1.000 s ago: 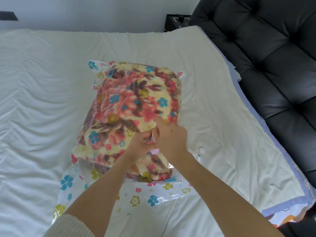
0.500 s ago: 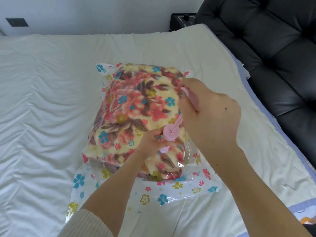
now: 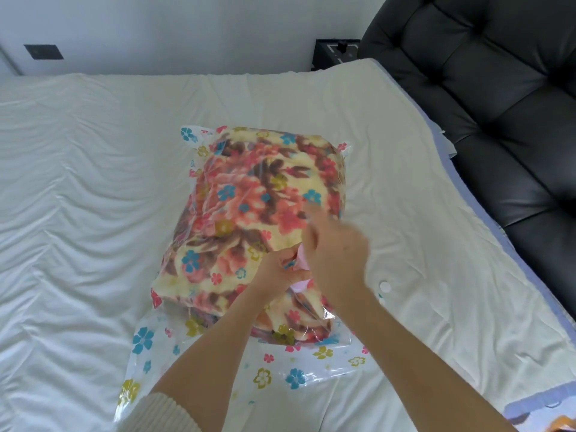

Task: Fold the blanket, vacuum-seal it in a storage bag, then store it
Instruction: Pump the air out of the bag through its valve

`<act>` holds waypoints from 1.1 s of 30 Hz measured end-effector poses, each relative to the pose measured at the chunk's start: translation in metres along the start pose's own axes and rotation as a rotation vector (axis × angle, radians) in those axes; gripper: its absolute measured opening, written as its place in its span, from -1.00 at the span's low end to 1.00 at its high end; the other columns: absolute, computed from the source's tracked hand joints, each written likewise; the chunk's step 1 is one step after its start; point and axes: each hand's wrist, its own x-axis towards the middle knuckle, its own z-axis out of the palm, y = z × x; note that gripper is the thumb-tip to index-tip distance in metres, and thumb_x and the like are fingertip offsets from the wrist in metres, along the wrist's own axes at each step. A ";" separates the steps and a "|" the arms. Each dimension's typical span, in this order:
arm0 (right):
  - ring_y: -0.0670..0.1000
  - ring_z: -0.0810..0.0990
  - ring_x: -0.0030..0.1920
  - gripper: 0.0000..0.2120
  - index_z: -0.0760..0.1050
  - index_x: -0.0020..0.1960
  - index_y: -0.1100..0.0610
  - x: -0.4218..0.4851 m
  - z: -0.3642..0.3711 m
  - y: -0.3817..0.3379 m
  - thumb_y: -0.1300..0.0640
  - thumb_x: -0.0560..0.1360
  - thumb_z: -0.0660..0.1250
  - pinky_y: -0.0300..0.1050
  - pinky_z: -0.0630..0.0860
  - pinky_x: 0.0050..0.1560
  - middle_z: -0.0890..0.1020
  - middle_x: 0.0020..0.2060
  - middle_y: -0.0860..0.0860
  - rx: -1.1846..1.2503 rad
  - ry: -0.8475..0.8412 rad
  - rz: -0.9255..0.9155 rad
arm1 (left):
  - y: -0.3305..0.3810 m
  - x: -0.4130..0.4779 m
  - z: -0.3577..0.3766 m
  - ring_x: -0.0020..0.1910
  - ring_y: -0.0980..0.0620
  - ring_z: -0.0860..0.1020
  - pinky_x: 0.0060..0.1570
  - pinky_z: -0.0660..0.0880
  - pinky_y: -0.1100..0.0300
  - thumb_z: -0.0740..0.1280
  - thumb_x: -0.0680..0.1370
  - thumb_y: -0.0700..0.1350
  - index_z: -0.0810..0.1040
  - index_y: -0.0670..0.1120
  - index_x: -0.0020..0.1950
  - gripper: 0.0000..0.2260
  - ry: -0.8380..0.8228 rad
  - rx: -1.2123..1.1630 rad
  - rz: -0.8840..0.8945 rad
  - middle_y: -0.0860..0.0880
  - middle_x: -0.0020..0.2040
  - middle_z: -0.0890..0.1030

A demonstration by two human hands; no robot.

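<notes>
A folded floral blanket (image 3: 249, 198) lies inside a clear storage bag (image 3: 311, 369) printed with small flowers, in the middle of the bed. A pink hand pump (image 3: 300, 285) stands on the bag's near part, mostly hidden by my hands. My left hand (image 3: 274, 269) grips the pump's lower end against the bag. My right hand (image 3: 336, 254), blurred by motion, is closed over the pump's top, right against my left hand.
The white bed sheet (image 3: 93, 213) spreads wide to the left and behind the bag. A small white round cap (image 3: 385, 286) lies on the sheet right of my hands. A black padded headboard (image 3: 498, 120) runs along the right, with a black nightstand (image 3: 336, 53) behind.
Half a second ago my right hand was raised with the pink handle pulled out. It has come back down onto the pump beside my left hand. The bag stays put.
</notes>
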 end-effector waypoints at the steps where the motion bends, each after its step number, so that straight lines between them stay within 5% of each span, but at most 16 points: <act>1: -0.06 0.09 -0.62 -0.81 0.55 -0.23 0.04 -0.006 0.014 0.008 0.22 0.20 0.46 -0.39 -0.07 -0.50 0.17 -0.64 -0.08 -0.057 -0.066 -0.004 | -0.003 -0.001 0.001 -0.01 0.25 0.59 -0.08 0.40 0.51 0.44 0.41 -0.29 0.64 -0.15 0.02 -0.79 0.005 -0.003 -0.008 0.10 -0.04 0.68; 4: -0.02 0.06 -0.62 -0.93 0.55 -0.27 0.07 0.006 0.002 0.009 0.16 0.29 0.30 -0.38 -0.18 -0.47 0.09 -0.61 -0.10 -0.059 -0.010 -0.123 | -0.005 0.000 -0.001 0.02 0.11 0.61 -0.02 0.44 0.39 0.46 0.38 -0.27 0.66 -0.13 0.00 -0.80 0.015 -0.021 -0.014 0.01 -0.04 0.69; 6: 0.03 0.16 -0.62 -0.77 0.59 -0.18 0.07 0.019 -0.032 -0.008 0.12 0.37 0.15 -0.35 0.00 -0.51 0.21 -0.64 -0.07 0.047 0.137 -0.103 | -0.003 0.002 -0.003 -0.01 0.19 0.60 -0.05 0.44 0.43 0.48 0.38 -0.25 0.65 -0.12 0.08 -0.72 0.013 -0.034 -0.004 0.08 -0.03 0.68; 8: 0.04 0.24 -0.61 -0.79 0.61 -0.10 0.06 0.020 -0.042 -0.010 0.14 0.40 0.20 -0.29 0.13 -0.52 0.29 -0.62 -0.05 0.103 0.255 -0.049 | -0.004 0.003 -0.001 -0.02 0.21 0.60 -0.03 0.45 0.44 0.49 0.36 -0.25 0.63 -0.15 0.11 -0.68 -0.003 -0.029 -0.003 0.12 -0.05 0.68; 12: 0.00 0.17 -0.63 -0.72 0.58 -0.14 0.09 -0.017 0.021 0.012 0.17 0.37 0.10 -0.28 0.17 -0.59 0.21 -0.61 -0.09 0.034 -0.057 0.018 | -0.008 0.000 0.003 -0.08 0.15 0.59 -0.02 0.44 0.37 0.46 0.36 -0.29 0.63 -0.18 -0.10 -0.85 -0.002 0.033 -0.009 0.09 -0.19 0.67; 14: 0.02 0.24 -0.65 -0.71 0.56 -0.17 0.11 -0.009 0.012 0.013 0.13 0.37 0.06 -0.21 0.29 -0.55 0.22 -0.62 -0.07 -0.001 -0.056 -0.029 | -0.006 -0.001 0.002 -0.04 0.18 0.59 -0.02 0.44 0.38 0.47 0.36 -0.29 0.64 -0.13 -0.05 -0.81 -0.001 -0.001 -0.006 0.08 -0.11 0.68; 17: 0.14 0.46 -0.49 -0.73 0.59 -0.03 0.08 0.023 -0.048 -0.008 0.10 0.43 0.14 -0.12 0.38 -0.39 0.51 -0.53 0.04 0.073 0.021 -0.102 | -0.001 0.003 -0.001 -0.06 0.33 0.57 -0.02 0.43 0.47 0.50 0.38 -0.25 0.63 -0.05 0.09 -0.69 -0.013 -0.024 0.012 0.23 -0.07 0.65; 20: 0.05 0.36 -0.53 -0.75 0.63 -0.05 0.05 0.023 -0.046 -0.008 0.13 0.44 0.18 -0.21 0.28 -0.45 0.49 -0.55 0.00 0.118 0.233 0.001 | 0.000 0.003 0.001 -0.09 0.35 0.56 -0.08 0.39 0.52 0.49 0.37 -0.25 0.63 -0.04 0.06 -0.71 -0.006 -0.005 0.004 0.27 -0.12 0.64; 22: 0.01 0.27 -0.56 -0.66 0.62 -0.07 0.08 -0.003 0.003 0.001 0.11 0.42 0.07 -0.27 0.17 -0.46 0.34 -0.60 -0.04 0.095 0.001 -0.007 | -0.003 0.001 0.001 -0.11 0.24 0.58 -0.07 0.39 0.50 0.45 0.38 -0.30 0.64 -0.03 -0.09 -0.79 0.002 0.017 0.014 0.23 -0.21 0.65; 25: 0.00 0.17 -0.60 -0.70 0.56 -0.20 0.10 -0.004 0.019 0.014 0.11 0.37 0.05 -0.29 0.07 -0.50 0.15 -0.61 -0.10 0.004 -0.037 -0.026 | -0.004 -0.002 0.001 -0.11 0.19 0.59 -0.07 0.41 0.46 0.43 0.38 -0.33 0.63 -0.04 -0.09 -0.78 0.001 0.011 0.020 0.16 -0.19 0.67; 29: 0.08 0.35 -0.51 -0.76 0.61 -0.09 0.05 0.027 -0.049 -0.017 0.10 0.40 0.18 -0.19 0.28 -0.44 0.49 -0.55 0.03 0.081 0.138 -0.053 | 0.000 0.004 -0.003 0.03 0.15 0.59 0.07 0.46 0.39 0.50 0.37 -0.24 0.63 -0.07 0.08 -0.70 -0.016 -0.035 0.035 0.13 0.00 0.66; 31: 0.07 0.37 -0.53 -0.77 0.61 -0.04 0.04 0.024 -0.047 -0.013 0.10 0.42 0.20 -0.20 0.30 -0.43 0.50 -0.54 0.02 0.134 0.220 -0.026 | -0.001 0.004 -0.003 0.04 0.16 0.59 0.10 0.46 0.36 0.50 0.37 -0.23 0.62 -0.06 0.11 -0.67 -0.024 -0.037 0.019 0.17 -0.01 0.66; 33: 0.04 0.30 -0.58 -0.82 0.59 -0.04 0.09 0.002 -0.009 -0.001 0.19 0.40 0.27 -0.24 0.29 -0.50 0.33 -0.61 -0.03 0.068 -0.018 -0.010 | -0.003 0.002 -0.002 -0.04 0.19 0.59 -0.01 0.43 0.45 0.46 0.38 -0.28 0.64 -0.08 0.01 -0.76 -0.022 -0.004 0.001 0.21 -0.13 0.65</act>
